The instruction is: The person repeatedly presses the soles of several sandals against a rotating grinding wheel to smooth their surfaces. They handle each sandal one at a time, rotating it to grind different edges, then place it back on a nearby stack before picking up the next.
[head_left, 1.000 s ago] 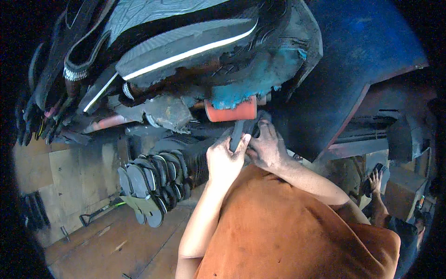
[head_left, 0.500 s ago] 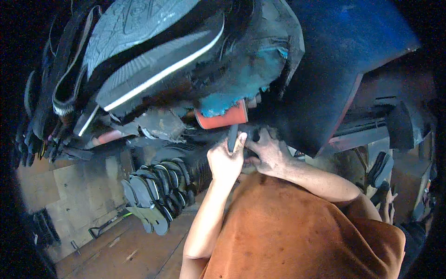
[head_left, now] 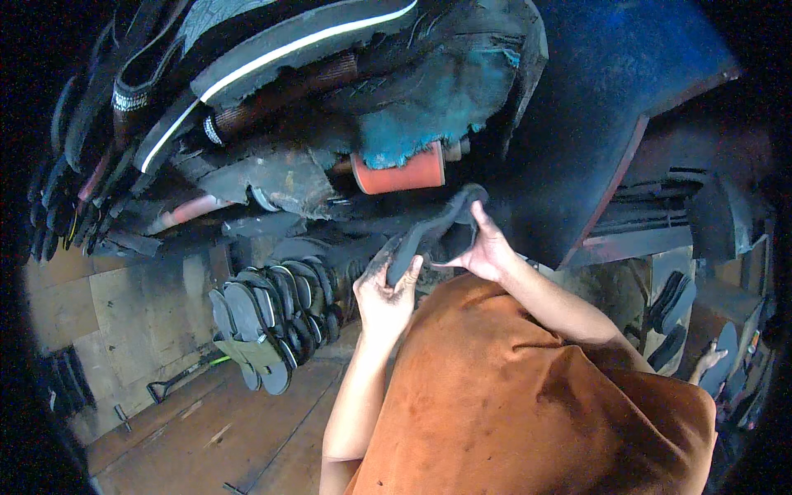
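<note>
A dark grey sandal (head_left: 423, 239) is held on a slant between my two hands, just in front of an orange-red roller (head_left: 400, 172). My left hand (head_left: 385, 299) pinches its lower end between thumb and fingers. At the upper end, my right hand (head_left: 488, 250) grips the edge with the thumb on top; its other fingers are partly hidden behind the sandal. A gap separates the sandal from the roller. Ragged teal cloth (head_left: 429, 107) hangs over the top of the roller.
Sandals (head_left: 268, 318) hang in a cluster at left; larger ones (head_left: 289, 49) crowd the upper left. A dark blue panel (head_left: 594, 107) stands at right. Beyond it, another person's hand (head_left: 708, 361) holds a grey sole (head_left: 727, 359). A long-handled tool (head_left: 169, 386) lies by the wall.
The sandal has turned from nearly edge-on, and more of its length shows. My right hand has shifted up to its far end; my left hand is slightly lower and further left.
</note>
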`<state>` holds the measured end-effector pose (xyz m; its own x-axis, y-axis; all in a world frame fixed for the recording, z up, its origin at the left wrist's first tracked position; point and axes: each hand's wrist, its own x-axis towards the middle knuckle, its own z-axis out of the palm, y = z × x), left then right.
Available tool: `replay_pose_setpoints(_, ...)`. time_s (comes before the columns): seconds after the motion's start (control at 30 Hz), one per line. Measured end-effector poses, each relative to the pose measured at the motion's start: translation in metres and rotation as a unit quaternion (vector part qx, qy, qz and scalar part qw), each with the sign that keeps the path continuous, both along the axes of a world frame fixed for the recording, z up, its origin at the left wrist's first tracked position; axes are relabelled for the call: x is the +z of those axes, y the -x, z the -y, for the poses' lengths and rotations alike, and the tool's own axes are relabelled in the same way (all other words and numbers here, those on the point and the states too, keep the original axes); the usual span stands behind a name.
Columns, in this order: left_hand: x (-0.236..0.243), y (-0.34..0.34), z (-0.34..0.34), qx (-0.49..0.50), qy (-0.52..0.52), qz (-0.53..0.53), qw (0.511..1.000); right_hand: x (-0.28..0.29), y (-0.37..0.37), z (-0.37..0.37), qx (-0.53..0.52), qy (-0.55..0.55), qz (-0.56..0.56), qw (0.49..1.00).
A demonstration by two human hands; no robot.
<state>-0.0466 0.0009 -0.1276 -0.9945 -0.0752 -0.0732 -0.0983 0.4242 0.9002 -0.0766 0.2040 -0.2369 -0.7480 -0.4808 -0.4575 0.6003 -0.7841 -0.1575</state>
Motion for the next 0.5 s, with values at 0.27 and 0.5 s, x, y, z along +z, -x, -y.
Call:
replay_pose_setpoints(0.27, 0.033, 0.044, -0.005, -0.033, 0.144, -0.078, 0.986, 0.004, 0.035, 0.032, -0.004, -0.071, -0.001, 0.997)
replay_pose_setpoints(0.5, 0.025, 0.064, -0.026, -0.038, 0.145, 0.045, 0.988, -0.001, 0.028, 0.016, 0.033, -0.064, 0.04, 0.997)
